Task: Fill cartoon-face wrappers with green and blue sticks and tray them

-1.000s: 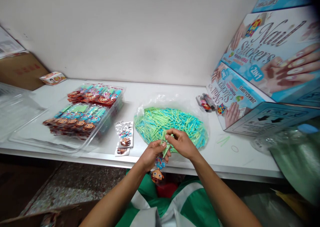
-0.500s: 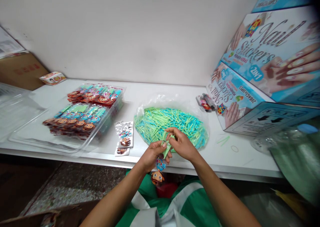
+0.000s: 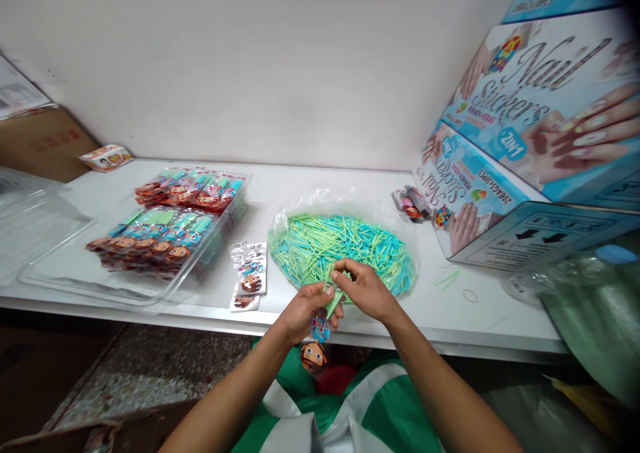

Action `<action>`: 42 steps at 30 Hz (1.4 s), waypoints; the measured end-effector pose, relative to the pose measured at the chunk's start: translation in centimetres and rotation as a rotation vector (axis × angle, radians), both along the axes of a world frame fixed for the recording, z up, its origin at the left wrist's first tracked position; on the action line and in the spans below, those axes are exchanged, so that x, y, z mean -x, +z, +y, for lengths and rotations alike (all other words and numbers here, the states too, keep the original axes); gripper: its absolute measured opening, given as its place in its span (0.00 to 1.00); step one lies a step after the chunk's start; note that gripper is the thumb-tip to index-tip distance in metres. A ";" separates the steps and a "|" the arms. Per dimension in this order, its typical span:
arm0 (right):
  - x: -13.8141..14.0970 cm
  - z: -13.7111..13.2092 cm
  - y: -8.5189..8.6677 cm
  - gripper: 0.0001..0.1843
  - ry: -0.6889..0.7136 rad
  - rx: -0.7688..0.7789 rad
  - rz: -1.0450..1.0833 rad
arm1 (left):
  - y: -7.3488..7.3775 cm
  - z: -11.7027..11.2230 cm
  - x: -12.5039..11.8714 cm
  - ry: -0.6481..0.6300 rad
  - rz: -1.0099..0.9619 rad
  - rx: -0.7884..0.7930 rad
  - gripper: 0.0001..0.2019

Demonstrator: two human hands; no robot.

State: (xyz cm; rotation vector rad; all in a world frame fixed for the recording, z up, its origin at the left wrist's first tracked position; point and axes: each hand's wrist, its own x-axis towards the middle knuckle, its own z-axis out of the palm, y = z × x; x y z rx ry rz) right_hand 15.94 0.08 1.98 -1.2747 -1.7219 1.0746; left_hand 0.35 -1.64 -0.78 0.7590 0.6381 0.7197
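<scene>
My left hand [image 3: 306, 312] is closed around a small printed packet [image 3: 314, 354] with a brown cartoon face, which hangs below the fingers past the table edge. Pale green sticks [image 3: 336, 300] poke up from the same grip. My right hand [image 3: 364, 289] pinches the upper part of these sticks, its fingertips meeting the left ones. Just behind both hands lies a clear plastic bag [image 3: 345, 196] full of loose green and blue sticks [image 3: 340, 240]. How the sticks sit against the packet is partly hidden by the fingers.
A clear plastic tray [image 3: 180, 283] at left holds stacked packets [image 3: 155, 233]. Flat white packets [image 3: 250, 276] lie between tray and bag. Nail sticker boxes [image 3: 540, 106], a clear bottle [image 3: 530, 283], a rubber band [image 3: 470, 296] and stray sticks [image 3: 447, 279] are at right.
Both hands stay in nearly the same place. The right fingers have shifted slightly on the green sticks, and the hanging packet has swung a little to the left.
</scene>
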 end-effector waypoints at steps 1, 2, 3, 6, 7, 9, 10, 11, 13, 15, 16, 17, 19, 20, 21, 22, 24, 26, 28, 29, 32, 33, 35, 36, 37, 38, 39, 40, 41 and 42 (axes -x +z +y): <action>0.0 0.0 0.1 0.10 0.006 -0.002 -0.003 | 0.0 0.0 0.0 -0.006 -0.001 -0.003 0.15; 0.0 0.0 0.2 0.10 0.010 -0.009 -0.009 | 0.0 0.0 0.0 -0.013 0.000 -0.008 0.15; 0.0 0.0 0.3 0.09 0.011 -0.019 -0.019 | 0.0 0.0 0.0 -0.018 0.004 -0.013 0.15; 0.0 0.0 0.6 0.05 -0.002 -0.055 -0.050 | 0.1 -0.1 0.0 -0.016 0.021 -0.034 0.16; 0.0 -0.1 0.7 0.04 -0.011 -0.061 -0.063 | 0.1 -0.1 -0.1 -0.008 0.026 -0.040 0.16; -0.1 -0.1 0.7 0.05 -0.030 -0.053 -0.102 | 0.1 -0.1 -0.1 0.009 0.034 -0.051 0.16; -0.1 -0.1 0.7 0.05 -0.035 -0.042 -0.122 | 0.2 -0.1 -0.1 0.015 0.040 -0.059 0.16; -0.2 -0.1 0.7 0.06 -0.036 -0.030 -0.137 | 0.2 -0.1 -0.1 0.020 0.049 -0.070 0.16; -0.2 0.0 0.6 0.06 -0.032 -0.033 -0.135 | 0.2 0.0 -0.1 0.024 0.077 -0.104 0.16; -0.2 0.1 0.6 0.07 -0.027 -0.075 -0.088 | 0.2 0.1 0.0 0.027 0.117 -0.142 0.16; -0.2 0.2 0.7 0.08 -0.025 -0.096 -0.056 | 0.3 0.2 0.1 0.026 0.136 -0.159 0.17; -0.1 0.2 0.7 0.10 -0.023 -0.112 -0.026 | 0.3 0.2 0.1 0.022 0.154 -0.173 0.17; 0.0 0.4 0.7 0.11 -0.027 -0.135 0.014 | 0.4 0.3 0.2 0.010 0.176 -0.193 0.18; 0.1 0.5 0.7 0.11 -0.037 -0.145 0.024 | 0.4 0.3 0.2 0.007 0.183 -0.201 0.18; 0.2 0.6 0.7 0.10 -0.050 -0.154 0.030 | 0.5 0.3 0.2 0.007 0.188 -0.208 0.18; 0.3 0.7 0.7 0.10 -0.065 -0.165 0.036 | 0.6 0.4 0.2 0.008 0.192 -0.212 0.18; 0.5 0.8 0.8 0.09 -0.092 -0.190 0.045 | 0.7 0.4 0.2 0.006 0.202 -0.216 0.18; 0.6 0.8 1.2 0.08 -0.119 -0.224 0.053 | 0.7 0.4 0.3 -0.004 0.210 -0.217 0.19; 0.5 0.9 1.8 0.08 -0.181 -0.276 0.087 | 0.7 0.4 0.4 -0.007 0.210 -0.219 0.19; 0.4 1.0 2.2 0.08 -0.229 -0.303 0.122 | 0.7 0.4 0.5 -0.005 0.208 -0.221 0.19; -0.2 1.2 3.0 0.09 -0.356 -0.332 0.300 | 0.8 0.5 0.8 0.036 0.216 -0.233 0.18; -0.3 1.2 3.2 0.09 -0.362 -0.308 0.359 | 0.8 0.5 1.0 0.065 0.215 -0.232 0.18; -0.4 0.9 3.1 0.09 -0.317 -0.217 0.391 | 0.9 0.8 1.3 0.135 0.210 -0.229 0.17; -0.2 0.6 2.8 0.09 -0.277 -0.166 0.348 | 0.9 0.9 1.5 0.172 0.208 -0.231 0.16; 0.0 0.3 2.6 0.09 -0.235 -0.124 0.278 | 1.0 1.1 1.6 0.207 0.208 -0.241 0.16; 0.3 0.0 2.2 0.09 -0.191 -0.093 0.198 | 1.1 1.2 1.8 0.235 0.210 -0.259 0.15; 0.6 -0.2 1.9 0.09 -0.153 -0.080 0.126 | 1.2 1.3 1.9 0.259 0.215 -0.282 0.15; 1.0 -0.4 1.6 0.08 -0.125 -0.086 0.074 | 1.2 1.5 2.1 0.275 0.215 -0.304 0.14; 1.3 -0.5 1.3 0.08 -0.107 -0.106 0.047 | 1.3 1.5 2.2 0.283 0.210 -0.322 0.14; 1.5 -0.6 1.1 0.09 -0.101 -0.133 0.040 | 1.4 1.6 2.3 0.284 0.202 -0.338 0.14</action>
